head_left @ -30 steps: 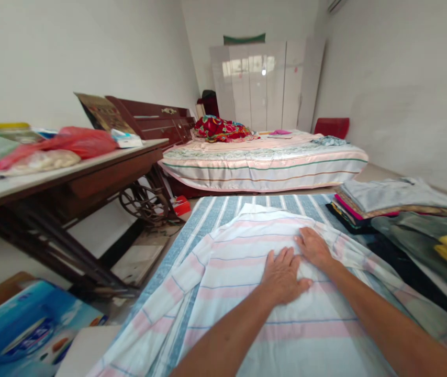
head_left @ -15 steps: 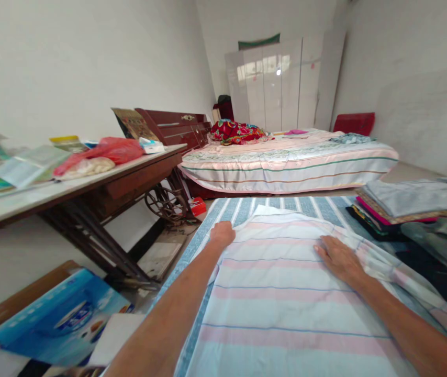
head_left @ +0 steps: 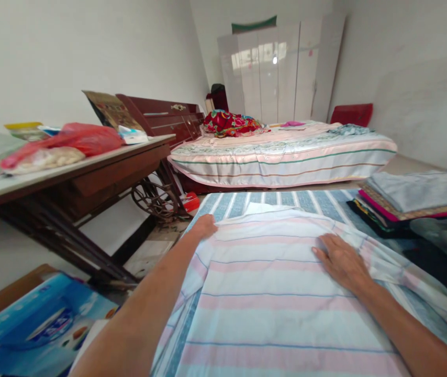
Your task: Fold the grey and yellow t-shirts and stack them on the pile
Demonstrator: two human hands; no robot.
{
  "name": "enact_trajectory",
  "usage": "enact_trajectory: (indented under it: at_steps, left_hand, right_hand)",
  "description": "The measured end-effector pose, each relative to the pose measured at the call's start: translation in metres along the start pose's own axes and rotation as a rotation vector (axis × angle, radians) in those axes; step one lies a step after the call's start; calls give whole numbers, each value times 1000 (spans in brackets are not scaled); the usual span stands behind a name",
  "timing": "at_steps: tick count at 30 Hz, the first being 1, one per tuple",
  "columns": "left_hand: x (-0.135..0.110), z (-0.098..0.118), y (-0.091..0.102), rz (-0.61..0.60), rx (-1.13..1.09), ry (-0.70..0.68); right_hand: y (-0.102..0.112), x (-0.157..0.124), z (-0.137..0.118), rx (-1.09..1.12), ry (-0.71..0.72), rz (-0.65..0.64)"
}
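A striped long-sleeved shirt (head_left: 270,283), white with pink bands and thin blue lines, lies spread over a blue-and-white striped bed cover (head_left: 231,201). Its collar end points away from me, and one sleeve runs out to the right. At the shirt's far left shoulder, my left hand (head_left: 204,226) is closed on the fabric. My right hand (head_left: 341,259) rests flat on the right upper part of the shirt, fingers stretched out.
Folded clothes (head_left: 415,196) are stacked at the right. A sewing machine table (head_left: 129,162) holding a red plastic bag (head_left: 90,140) stands at the left, above a blue carton (head_left: 46,324). Beyond are another bed (head_left: 286,162) and a wardrobe (head_left: 270,78).
My left hand has moved left with the shirt's shoulder, and the left sleeve now shows more. The right hand stays flat on the shirt. The view has shifted slightly.
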State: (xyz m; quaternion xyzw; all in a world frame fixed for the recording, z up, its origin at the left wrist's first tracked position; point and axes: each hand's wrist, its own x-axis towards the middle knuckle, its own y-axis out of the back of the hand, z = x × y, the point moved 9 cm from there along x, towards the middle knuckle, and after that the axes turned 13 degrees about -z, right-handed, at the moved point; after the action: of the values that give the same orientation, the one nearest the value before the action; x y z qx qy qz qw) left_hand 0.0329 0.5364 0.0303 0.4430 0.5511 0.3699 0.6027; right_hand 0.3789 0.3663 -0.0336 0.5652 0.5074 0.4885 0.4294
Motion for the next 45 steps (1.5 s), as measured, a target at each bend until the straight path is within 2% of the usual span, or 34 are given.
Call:
enact_trajectory:
  at_steps: [4, 8, 11, 14, 16, 19, 21, 24, 27, 33, 36, 39, 42, 45]
  left_hand:
    - [-5, 4, -2, 84, 92, 35]
    - [-23, 28, 9, 219, 167, 32]
    - [-45, 54, 11, 324, 247, -89]
    - [-64, 67, -2, 402, 317, -250]
    - [-67, 61, -18, 385, 300, -339]
    - [-59, 36, -41, 314, 224, -355]
    - [-53, 21, -49, 300, 186, -351]
    - [-52, 16, -52, 317, 178, -392]
    - [-54, 17, -51, 323, 190, -391]
    - [-55, 17, -51, 338, 185, -381]
    - [-54, 16, -52, 344, 187, -378]
    - [-54, 17, -53, 337, 191, -373]
    - [-55, 19, -53, 326, 208, -360]
    - [-54, 20, -54, 312, 214, -354]
  right_hand:
    - [3, 0, 0, 8, -35, -33]
    - [14, 0, -4, 55, -53, 10]
    - [26, 0, 4, 155, -71, 97]
    - [40, 0, 27, 184, -168, 148]
    - [48, -3, 48, 164, -272, 148]
    - [53, -11, 78, 112, -443, 96]
    - [51, -16, 90, 70, -533, 37]
    - [47, -14, 94, 14, -580, -44]
    - [49, -3, 94, -30, -567, -85]
    - [60, 16, 101, -105, -538, -80]
    - [59, 20, 91, -124, -458, -84]
    - [58, 29, 70, -120, -335, -64]
    - [46, 46, 50, -75, -169, -108]
    - [31, 65, 50, -30, -105, -159]
